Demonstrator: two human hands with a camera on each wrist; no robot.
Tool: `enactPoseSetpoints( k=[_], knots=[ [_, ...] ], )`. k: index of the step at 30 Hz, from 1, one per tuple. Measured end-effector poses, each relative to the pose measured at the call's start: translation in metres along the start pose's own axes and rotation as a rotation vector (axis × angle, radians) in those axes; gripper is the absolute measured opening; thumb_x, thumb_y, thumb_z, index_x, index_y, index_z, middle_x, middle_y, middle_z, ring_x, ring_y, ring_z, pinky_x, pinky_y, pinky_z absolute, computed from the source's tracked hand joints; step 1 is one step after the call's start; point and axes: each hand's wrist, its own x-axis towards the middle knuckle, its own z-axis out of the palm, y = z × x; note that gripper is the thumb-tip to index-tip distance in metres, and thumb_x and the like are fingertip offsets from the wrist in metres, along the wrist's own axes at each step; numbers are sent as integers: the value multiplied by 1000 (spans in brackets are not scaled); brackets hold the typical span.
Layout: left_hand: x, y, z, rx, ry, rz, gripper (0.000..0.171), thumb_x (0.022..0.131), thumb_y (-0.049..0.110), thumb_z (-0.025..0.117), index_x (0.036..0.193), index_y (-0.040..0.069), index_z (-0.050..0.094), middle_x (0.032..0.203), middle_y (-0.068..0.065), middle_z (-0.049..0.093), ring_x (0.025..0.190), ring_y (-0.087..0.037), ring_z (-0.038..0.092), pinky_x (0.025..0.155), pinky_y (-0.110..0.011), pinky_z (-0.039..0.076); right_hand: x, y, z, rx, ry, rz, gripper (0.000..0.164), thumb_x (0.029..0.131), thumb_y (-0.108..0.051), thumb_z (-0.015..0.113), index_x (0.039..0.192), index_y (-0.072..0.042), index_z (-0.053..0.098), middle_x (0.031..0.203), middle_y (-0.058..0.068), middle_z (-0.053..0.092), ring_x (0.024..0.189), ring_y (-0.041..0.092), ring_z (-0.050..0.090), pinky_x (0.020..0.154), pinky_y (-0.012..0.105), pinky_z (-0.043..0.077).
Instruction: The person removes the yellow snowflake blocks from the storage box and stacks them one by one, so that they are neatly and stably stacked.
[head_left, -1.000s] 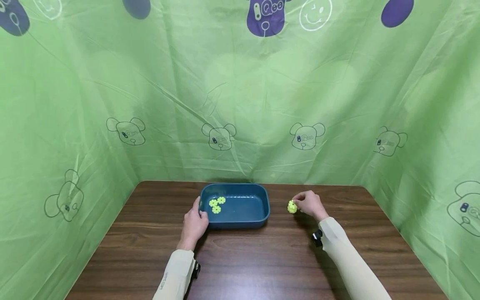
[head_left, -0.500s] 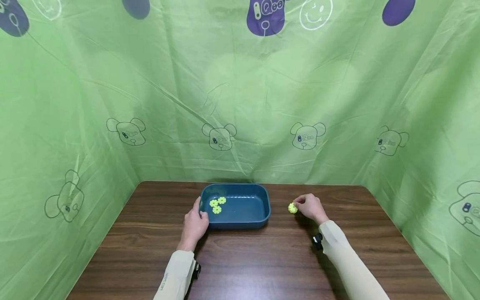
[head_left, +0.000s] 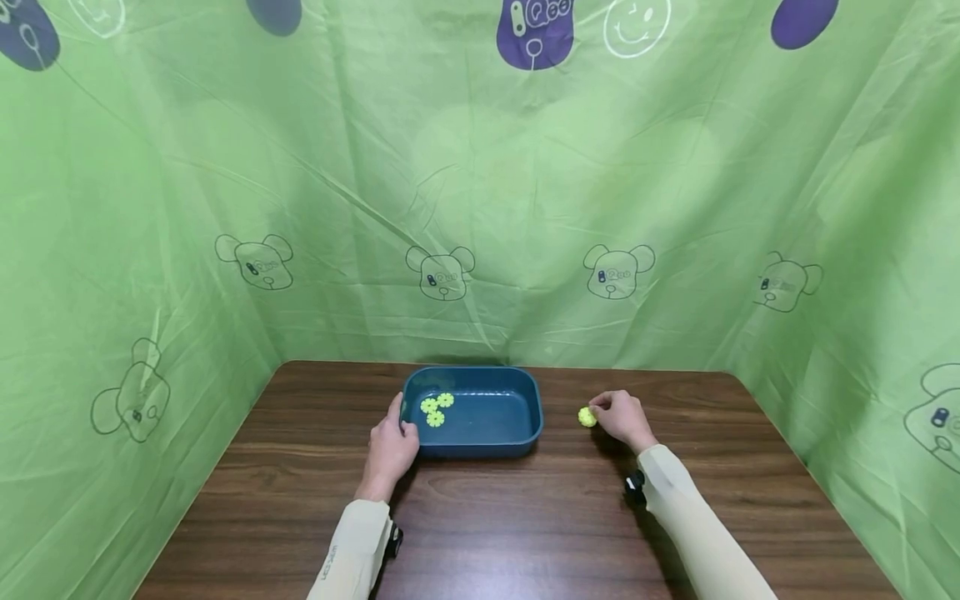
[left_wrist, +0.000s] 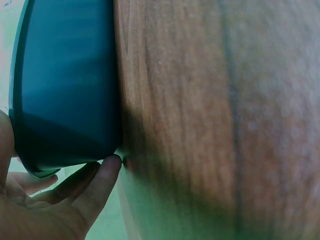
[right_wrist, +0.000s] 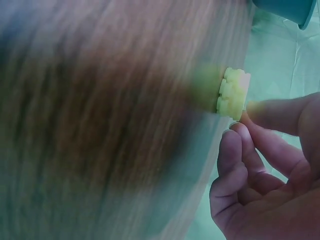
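Observation:
A dark blue rectangular tray [head_left: 480,450] stands on the table. Several flat, yellow flower-shaped pieces [head_left: 435,419] lie at the left inside it. My left hand [head_left: 392,450] grips the tray's left end; the left wrist view shows fingers [left_wrist: 102,182] against its end wall. To the right of the tray, on the wood, is a short stack of yellow flower-shaped pieces [head_left: 587,417]. My right hand [head_left: 621,417] has thumb and index finger pinched at the stack's edge, as the right wrist view shows on the notched pieces [right_wrist: 233,94]. The fingertips partly hide the top one.
The brown wooden table [head_left: 495,517] reaches back to a green printed curtain [head_left: 525,325], which also encloses both sides. The tray stands near the table's back edge. Bare wood lies between the tray and the stack. Each wrist carries a small black camera [head_left: 635,487].
My right hand has come down slightly, and the yellow stack under its fingertips looks lower than a second ago. My left hand and the tray have stayed in place.

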Motion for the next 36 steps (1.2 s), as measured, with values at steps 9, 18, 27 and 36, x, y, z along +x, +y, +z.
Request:
enactPoseSetpoints(
  k=[9,18,27,36],
  knots=[
    [0,3,0,4,-4,-3,64,97,15,47,159,8,32,146,-31,51,131,-45,53,107,-59,44,-1,4,4,11,-3,12,18,93,-17,67,101,-5,78,94,10,76,98,33,68,89,50,51],
    [-2,3,0,2,0,4,63,97,15,47,158,6,33,146,-31,51,131,-47,53,106,-61,44,-2,3,6,-1,5,-15,18,94,-17,66,100,-4,78,95,11,76,97,34,68,87,50,52],
    [0,2,-1,16,21,11,63,96,14,48,157,7,36,142,-31,54,129,-47,55,104,-60,45,0,3,5,-13,-4,-6,20,94,-18,65,101,-4,77,96,11,75,97,33,67,87,49,51],
    [-2,3,-1,17,12,8,63,96,15,47,158,7,35,144,-30,53,131,-46,54,105,-60,44,-1,3,5,-18,-16,-2,18,94,-18,65,99,-6,77,94,9,75,93,30,67,84,48,51]
  ],
)
